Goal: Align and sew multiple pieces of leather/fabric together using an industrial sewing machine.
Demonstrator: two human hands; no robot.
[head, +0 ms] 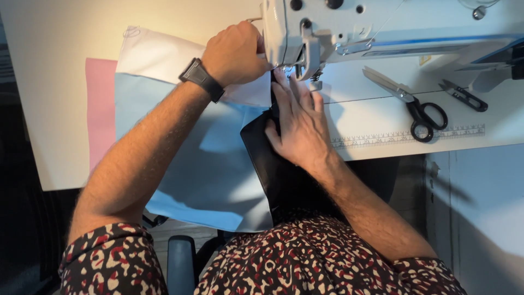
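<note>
Under the needle, at 12 o'clock from my right hand [299, 123], black cloth [267, 158] runs 12 to 6; its fingers press flat, together. Left hand [236, 53], curled at 10, grips white cloth [158, 54].

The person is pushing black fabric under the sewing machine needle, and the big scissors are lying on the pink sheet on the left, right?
Not quite. The head view shows the scissors lying on the white sewing table, right of the sewing machine, not on the pink sheet. The right hand does press the black fabric toward the needle.
</note>
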